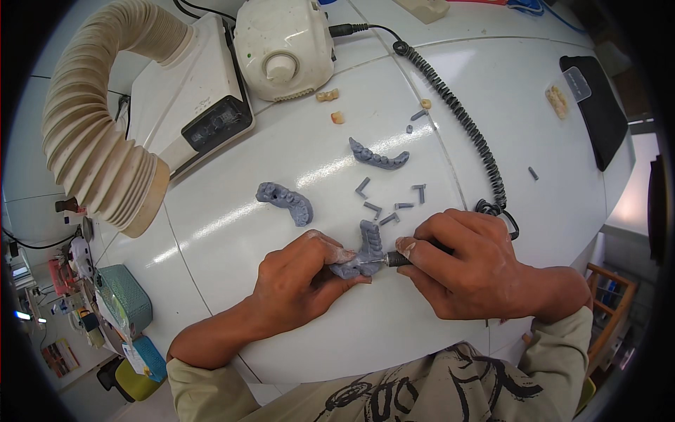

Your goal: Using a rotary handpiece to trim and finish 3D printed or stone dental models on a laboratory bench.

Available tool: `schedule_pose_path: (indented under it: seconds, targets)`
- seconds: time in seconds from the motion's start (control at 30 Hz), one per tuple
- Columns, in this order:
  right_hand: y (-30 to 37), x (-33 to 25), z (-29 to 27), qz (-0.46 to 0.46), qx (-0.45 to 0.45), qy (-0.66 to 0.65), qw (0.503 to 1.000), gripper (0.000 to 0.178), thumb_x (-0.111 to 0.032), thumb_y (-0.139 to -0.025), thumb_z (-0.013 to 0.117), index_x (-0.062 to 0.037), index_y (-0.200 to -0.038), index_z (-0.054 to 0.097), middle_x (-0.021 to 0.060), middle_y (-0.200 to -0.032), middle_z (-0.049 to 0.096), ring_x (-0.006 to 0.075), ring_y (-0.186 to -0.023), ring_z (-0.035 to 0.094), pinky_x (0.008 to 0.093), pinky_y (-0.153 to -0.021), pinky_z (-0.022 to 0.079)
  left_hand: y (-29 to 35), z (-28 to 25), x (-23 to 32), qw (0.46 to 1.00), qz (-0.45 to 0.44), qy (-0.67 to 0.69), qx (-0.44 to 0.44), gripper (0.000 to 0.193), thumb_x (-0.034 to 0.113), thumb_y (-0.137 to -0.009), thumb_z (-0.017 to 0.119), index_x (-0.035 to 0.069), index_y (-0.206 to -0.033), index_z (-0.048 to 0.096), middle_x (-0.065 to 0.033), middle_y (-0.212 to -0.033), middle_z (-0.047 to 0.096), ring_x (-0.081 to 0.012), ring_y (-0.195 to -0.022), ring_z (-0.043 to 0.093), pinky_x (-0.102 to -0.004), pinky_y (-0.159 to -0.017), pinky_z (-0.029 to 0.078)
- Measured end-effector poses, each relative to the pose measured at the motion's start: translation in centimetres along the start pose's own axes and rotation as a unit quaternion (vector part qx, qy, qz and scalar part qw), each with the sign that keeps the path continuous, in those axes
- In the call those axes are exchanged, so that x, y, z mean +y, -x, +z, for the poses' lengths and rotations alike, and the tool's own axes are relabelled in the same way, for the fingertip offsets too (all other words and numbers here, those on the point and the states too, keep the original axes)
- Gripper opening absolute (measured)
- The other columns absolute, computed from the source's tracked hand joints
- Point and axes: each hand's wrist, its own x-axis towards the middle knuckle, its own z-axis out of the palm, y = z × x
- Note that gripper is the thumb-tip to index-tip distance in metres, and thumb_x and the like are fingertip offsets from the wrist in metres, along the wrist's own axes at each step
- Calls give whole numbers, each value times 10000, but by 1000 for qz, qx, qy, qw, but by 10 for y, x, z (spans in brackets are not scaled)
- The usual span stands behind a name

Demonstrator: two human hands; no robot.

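My left hand (304, 276) pinches a grey dental model (370, 243) by its lower part, thumb on top and fingers beneath. A black rotary handpiece (398, 259) lies in my right hand (472, 269), held like a pen. Its metal tip meets the model's right side, near the left thumb; the exact contact is too small to make out. Pale dust coats the fingertips of both hands. Beyond them lie two more grey dental models, one curved piece (287, 202) to the left and another (380, 156) farther back. Several small grey L-shaped pieces (373, 209) are scattered just past the model.
A coiled black cord (460, 112) runs from a white control box (283, 49) to the handpiece. At left, a ribbed suction hose (84, 119) arches over from a white unit (190, 91). Tooth-coloured pieces (328, 95) lie near the box; a black pouch (596, 112) lies far right.
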Motion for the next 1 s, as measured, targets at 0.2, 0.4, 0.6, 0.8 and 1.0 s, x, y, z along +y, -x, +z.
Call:
schedule_pose_path:
  seconds: [0.2,0.4,0.6,0.8,1.0]
  targets:
    - [0,-1,2,3,8,9,1000,267,-129,-824,898,-48,-1041,766,65,-911,615,223,-756,665,360,-593,524,1,1,0,1000,0,4,3,401,103,-806,1021,-1,-1058,726,-127,-928,739,-240,-745,739,-338,-599,594]
    - [-1,0,0,0,-1,3,1000,273,-135,-824,901,-46,-1045,769,64,-910,616,221,-757,668,361,-587,522,0,1,-3,1000,21,4,7,404,103,-802,1022,-1,-1055,725,-127,-928,739,-252,-747,740,-343,-600,592]
    - [0,0,0,2,-2,2,1000,282,-137,-815,903,-45,-1045,770,63,-909,614,223,-756,671,369,-590,526,1,2,-3,1000,15,3,7,410,113,-800,1025,2,-1051,721,-125,-939,747,-255,-757,749,-343,-605,598]
    - [0,0,1,3,1,2,1000,279,-139,-819,899,-46,-1048,771,64,-915,615,226,-763,674,372,-596,529,1,1,-2,1000,5,3,1,416,124,-795,1028,7,-1044,716,-130,-959,759,-258,-766,761,-342,-622,617]
    - [0,0,1,4,0,5,1000,273,-145,-828,894,-46,-1051,772,62,-915,615,224,-764,671,369,-595,525,2,1,-4,1000,13,-4,4,412,124,-793,1030,9,-1040,720,-124,-954,757,-254,-761,759,-341,-617,612]
